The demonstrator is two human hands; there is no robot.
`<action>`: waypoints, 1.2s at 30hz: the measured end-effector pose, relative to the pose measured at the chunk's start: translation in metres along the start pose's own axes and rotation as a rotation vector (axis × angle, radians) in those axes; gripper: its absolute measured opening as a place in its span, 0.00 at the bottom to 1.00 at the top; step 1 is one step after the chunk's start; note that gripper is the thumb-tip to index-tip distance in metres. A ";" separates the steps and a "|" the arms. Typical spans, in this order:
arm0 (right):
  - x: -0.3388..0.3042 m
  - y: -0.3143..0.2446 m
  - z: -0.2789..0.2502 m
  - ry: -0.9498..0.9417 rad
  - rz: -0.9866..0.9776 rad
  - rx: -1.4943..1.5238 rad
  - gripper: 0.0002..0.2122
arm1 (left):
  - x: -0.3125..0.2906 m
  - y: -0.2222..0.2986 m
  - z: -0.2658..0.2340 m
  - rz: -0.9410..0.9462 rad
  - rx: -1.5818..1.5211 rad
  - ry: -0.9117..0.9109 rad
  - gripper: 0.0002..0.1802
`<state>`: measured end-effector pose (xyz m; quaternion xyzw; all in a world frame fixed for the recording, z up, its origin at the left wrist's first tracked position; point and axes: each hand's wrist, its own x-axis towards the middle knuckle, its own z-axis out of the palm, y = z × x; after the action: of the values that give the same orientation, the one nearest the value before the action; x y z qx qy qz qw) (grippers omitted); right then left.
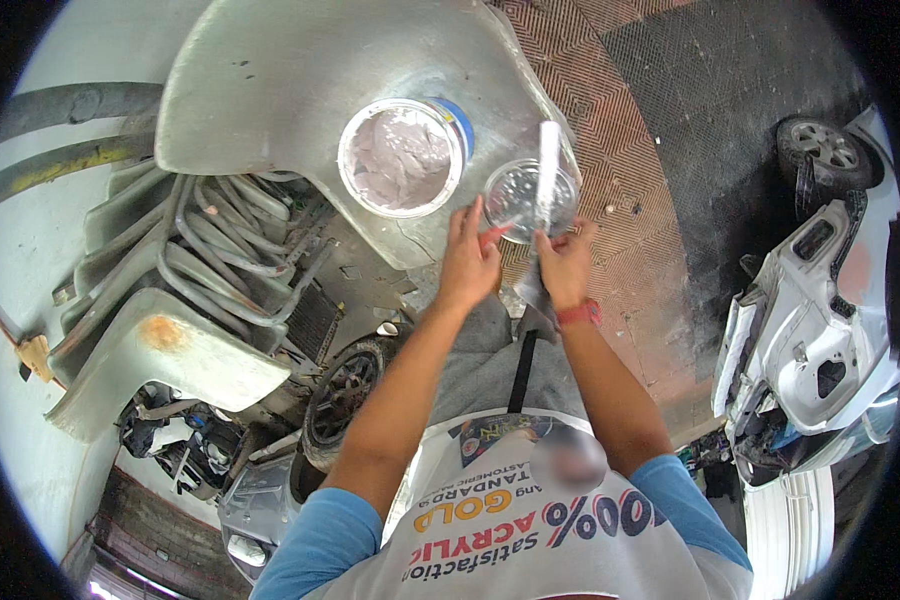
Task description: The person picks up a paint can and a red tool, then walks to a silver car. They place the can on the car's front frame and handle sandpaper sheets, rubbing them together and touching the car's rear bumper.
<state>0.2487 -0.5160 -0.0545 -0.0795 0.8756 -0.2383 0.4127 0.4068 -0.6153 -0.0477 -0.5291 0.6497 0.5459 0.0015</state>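
A round tub of pinkish-grey putty (398,165) stands on the pale, worn seat surface (270,95) in front of me. Right of it is a clear, round, shallow container (510,185) at the seat's edge. A slim white strip (549,160) lies across that container. My left hand (467,262) is at the container's near left rim, fingers closed around a small red piece (492,236). Near the lower end of the strip, my right hand (566,268) has its fingers curled at the container's near rim. What it grips is partly hidden. A red band circles my right wrist.
Stacked chairs (220,240) with metal tube frames stand to the left. A wheel (345,395) and car body lie behind them. On the right are a stripped silver car part (820,310) and another wheel (825,150). Ridged brown and black tiles (630,150) cover the floor.
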 end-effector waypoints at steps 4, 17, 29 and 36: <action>-0.035 -0.051 -0.052 -0.039 -0.167 0.069 0.30 | -0.053 0.059 -0.035 -0.014 -0.135 0.021 0.50; -0.013 -0.208 0.028 -0.180 -0.584 -0.310 0.27 | -0.014 0.034 -0.164 -0.178 -0.087 0.295 0.32; -0.022 -0.201 0.016 -0.119 -0.707 -0.387 0.28 | -0.023 0.033 -0.149 -0.258 -0.063 0.265 0.37; -0.056 -0.176 -0.047 -0.657 -0.548 0.020 0.36 | -0.059 0.112 -0.156 -0.286 -0.371 0.096 0.34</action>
<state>0.2385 -0.6340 0.0944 -0.3768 0.6418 -0.3095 0.5918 0.4457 -0.7033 0.1284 -0.6322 0.4561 0.6244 -0.0495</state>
